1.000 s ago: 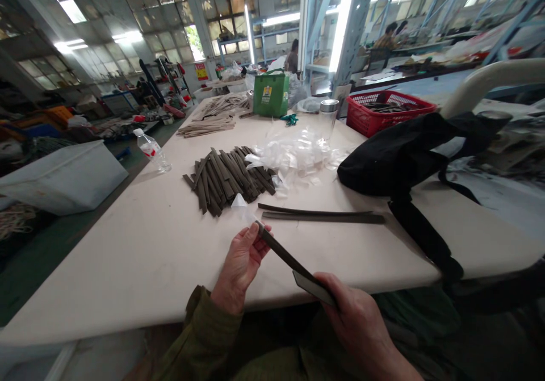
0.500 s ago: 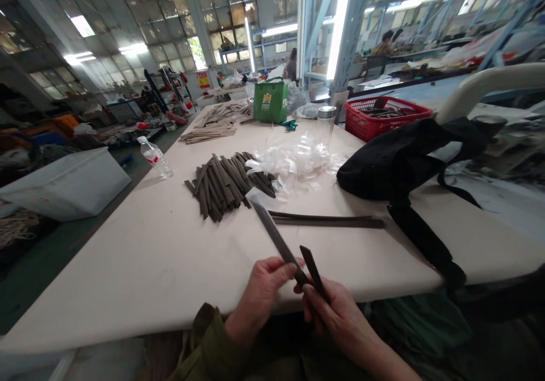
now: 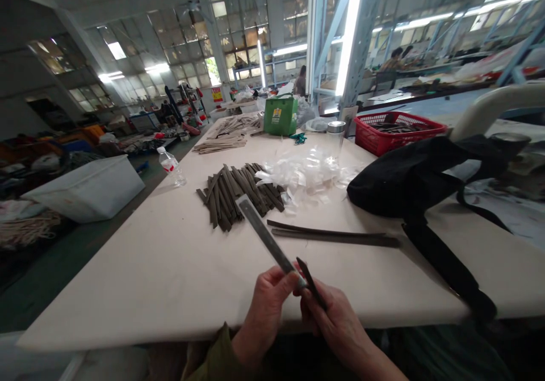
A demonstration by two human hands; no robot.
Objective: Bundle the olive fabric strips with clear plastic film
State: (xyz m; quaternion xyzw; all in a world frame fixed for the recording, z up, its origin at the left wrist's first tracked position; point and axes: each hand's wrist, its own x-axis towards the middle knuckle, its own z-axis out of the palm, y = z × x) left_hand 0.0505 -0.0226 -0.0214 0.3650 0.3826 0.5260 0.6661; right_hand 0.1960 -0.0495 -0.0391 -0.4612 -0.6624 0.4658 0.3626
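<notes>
My left hand (image 3: 269, 304) pinches a long flat dark strip (image 3: 266, 236) between thumb and fingers. A translucent plastic film seems to cover this strip, and its far end points up and left over the table. Close beside it, my right hand (image 3: 334, 313) is closed on a dark strip end (image 3: 310, 281) that sticks up past the thumb. Whether both pieces are one strip is hidden by the fingers. Beyond my hands lie a pile of dark strips (image 3: 223, 199), a heap of clear plastic pieces (image 3: 304, 168) and two long dark strips (image 3: 336, 236).
On the pale table (image 3: 140, 273) stand a plastic bottle (image 3: 171, 168), a green bag (image 3: 280, 117), a clear lidded cup (image 3: 335, 137) and a red basket (image 3: 395, 134). A black bag (image 3: 395, 176) with a strap lies right. A white bin (image 3: 89, 191) is left; people sit far back.
The view has tilted and shifted slightly. The film-covered strip has slid or turned a little in my left hand, its lower end now showing pale near my right fingertips. Both hands remain closed.
</notes>
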